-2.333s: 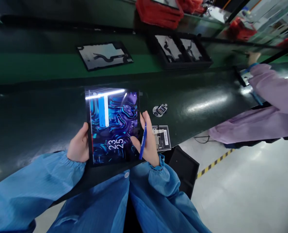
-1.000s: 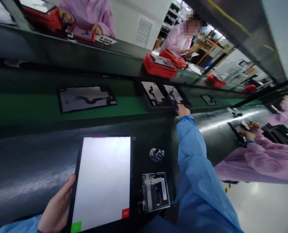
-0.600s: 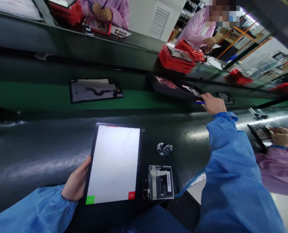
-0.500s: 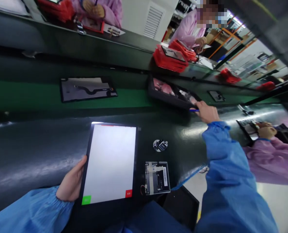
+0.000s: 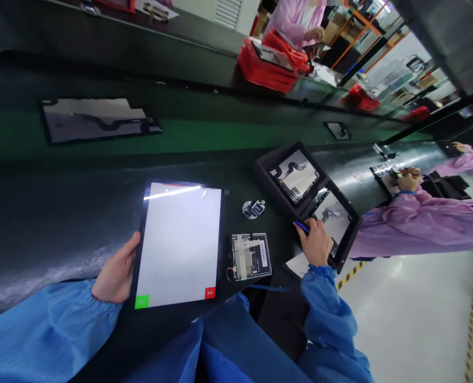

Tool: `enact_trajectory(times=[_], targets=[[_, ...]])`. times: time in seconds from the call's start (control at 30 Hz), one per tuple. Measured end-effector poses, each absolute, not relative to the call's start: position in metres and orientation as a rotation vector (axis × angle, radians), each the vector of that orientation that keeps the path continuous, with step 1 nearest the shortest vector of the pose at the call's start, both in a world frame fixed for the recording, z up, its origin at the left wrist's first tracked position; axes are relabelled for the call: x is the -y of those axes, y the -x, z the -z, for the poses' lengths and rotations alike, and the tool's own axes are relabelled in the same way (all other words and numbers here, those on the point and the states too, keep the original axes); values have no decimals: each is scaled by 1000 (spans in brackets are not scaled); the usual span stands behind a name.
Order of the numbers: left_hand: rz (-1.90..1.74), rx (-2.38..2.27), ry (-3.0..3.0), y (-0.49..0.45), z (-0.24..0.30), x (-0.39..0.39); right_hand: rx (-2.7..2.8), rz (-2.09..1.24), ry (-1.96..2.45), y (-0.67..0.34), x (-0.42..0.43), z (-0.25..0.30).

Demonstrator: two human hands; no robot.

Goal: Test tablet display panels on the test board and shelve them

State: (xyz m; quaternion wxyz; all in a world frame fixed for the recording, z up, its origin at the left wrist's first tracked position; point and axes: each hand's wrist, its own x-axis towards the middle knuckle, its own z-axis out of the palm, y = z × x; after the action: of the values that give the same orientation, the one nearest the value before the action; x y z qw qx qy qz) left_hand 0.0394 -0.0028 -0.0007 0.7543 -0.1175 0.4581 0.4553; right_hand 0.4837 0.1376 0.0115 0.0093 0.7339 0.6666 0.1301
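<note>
- Black two-compartment tray (image 5: 263,166): near edge clamped by the right hand (image 5: 317,242).
- Lit display panel (image 5: 178,244): right of the left hand (image 5: 115,271), which is clamped on its left edge.
- Taped circuit board (image 5: 253,260): left of the right hand, apart.
- Blue pen (image 5: 301,227): held in the right hand.

Head view only | looks from above the near edge of the glossy dark-green table (image 5: 81,213) | faces forward and down, tilted sideways | close to the white-lit, black-bordered rectangular tablet (image 5: 178,239), well back from the bright-red stacked bundle (image 5: 260,69) toward the far edge
</note>
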Motion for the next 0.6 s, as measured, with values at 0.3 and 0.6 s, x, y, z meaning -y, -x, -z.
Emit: enact_trajectory(times=[0.3,0.6], targets=[[-1064,-1103,348,-58,-24,-3,-2583,-318,-2495,-419,-82,-61],[-1092,-1062,263,-57,-26,4,-3555,833,-1541,-301,-14,-48]])
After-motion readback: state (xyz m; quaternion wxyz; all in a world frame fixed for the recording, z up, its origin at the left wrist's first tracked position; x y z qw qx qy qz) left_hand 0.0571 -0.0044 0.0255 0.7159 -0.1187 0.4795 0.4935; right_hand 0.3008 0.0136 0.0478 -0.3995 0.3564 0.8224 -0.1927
